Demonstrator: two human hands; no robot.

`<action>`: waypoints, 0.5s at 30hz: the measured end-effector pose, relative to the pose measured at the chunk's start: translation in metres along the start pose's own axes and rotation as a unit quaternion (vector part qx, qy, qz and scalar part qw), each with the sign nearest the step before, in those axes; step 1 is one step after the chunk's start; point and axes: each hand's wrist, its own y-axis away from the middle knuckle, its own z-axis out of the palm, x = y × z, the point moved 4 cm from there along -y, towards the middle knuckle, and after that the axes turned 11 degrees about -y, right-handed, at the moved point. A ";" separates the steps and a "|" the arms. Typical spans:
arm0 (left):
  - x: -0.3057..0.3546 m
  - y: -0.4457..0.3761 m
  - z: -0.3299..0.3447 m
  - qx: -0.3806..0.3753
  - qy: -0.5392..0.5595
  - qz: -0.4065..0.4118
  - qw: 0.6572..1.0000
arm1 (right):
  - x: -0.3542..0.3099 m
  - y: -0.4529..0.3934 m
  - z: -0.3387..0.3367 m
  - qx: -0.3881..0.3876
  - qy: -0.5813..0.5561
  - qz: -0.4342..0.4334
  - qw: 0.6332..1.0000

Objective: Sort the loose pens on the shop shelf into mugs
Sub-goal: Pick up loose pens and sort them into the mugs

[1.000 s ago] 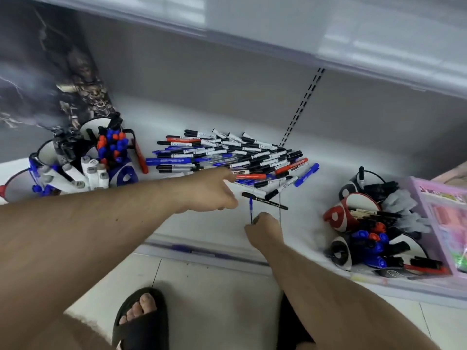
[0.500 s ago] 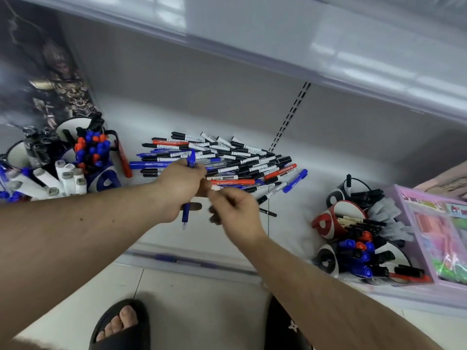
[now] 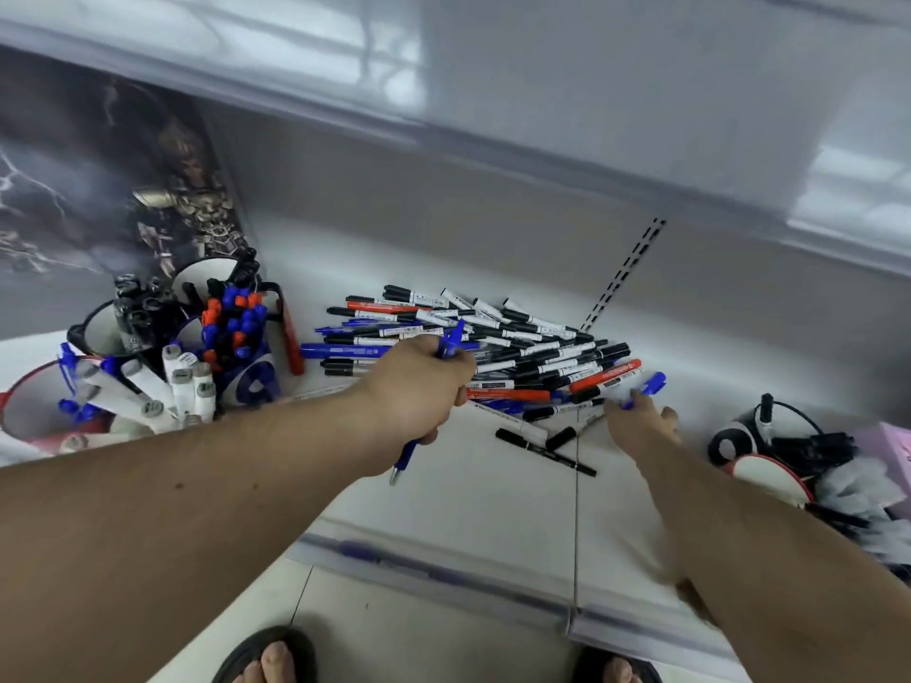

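Nearest, the smooth white shelf [image 3: 473,505] has a glossy front lip. The left hand [image 3: 419,386] grips a slim blue pen [image 3: 446,347] in a closed fist, tip pointing down. The right hand [image 3: 641,426], which was beside the left half a second ago, now lies to the right, fingertips pinching a blue marker [image 3: 650,384] at the pile's [image 3: 493,347] edge. Far left, round mugs [image 3: 212,327] hold sorted pens.
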 end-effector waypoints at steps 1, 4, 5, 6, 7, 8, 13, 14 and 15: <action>0.001 0.000 0.002 -0.002 0.001 0.002 1.000 | 0.000 -0.005 -0.001 -0.005 0.000 0.003 1.000; 0.001 -0.001 0.004 0.008 -0.004 0.003 1.000 | 0.003 -0.029 0.003 -0.008 -0.052 0.031 0.998; 0.001 -0.001 0.003 0.011 -0.005 0.001 1.000 | 0.009 -0.047 0.009 -0.007 -0.081 0.037 0.996; 0.000 -0.001 0.002 0.014 -0.004 -0.003 1.000 | 0.011 -0.061 0.014 -0.006 -0.100 0.035 0.994; 0.000 -0.002 0.001 0.016 -0.002 -0.007 1.000 | 0.011 -0.069 0.020 -0.003 -0.115 0.033 0.993; -0.001 -0.002 0.000 0.018 0.000 -0.011 1.000 | 0.004 -0.060 0.022 -0.008 -0.120 0.031 0.992; -0.007 -0.001 -0.005 0.025 -0.016 -0.025 0.999 | -0.032 -0.025 0.022 -0.026 -0.060 -0.028 0.997; -0.009 -0.001 -0.006 0.024 -0.018 -0.027 0.999 | -0.035 -0.028 0.025 -0.027 -0.034 -0.041 0.998; -0.010 -0.001 -0.008 0.023 -0.020 -0.028 0.999 | -0.038 -0.030 0.027 -0.028 -0.003 -0.046 0.999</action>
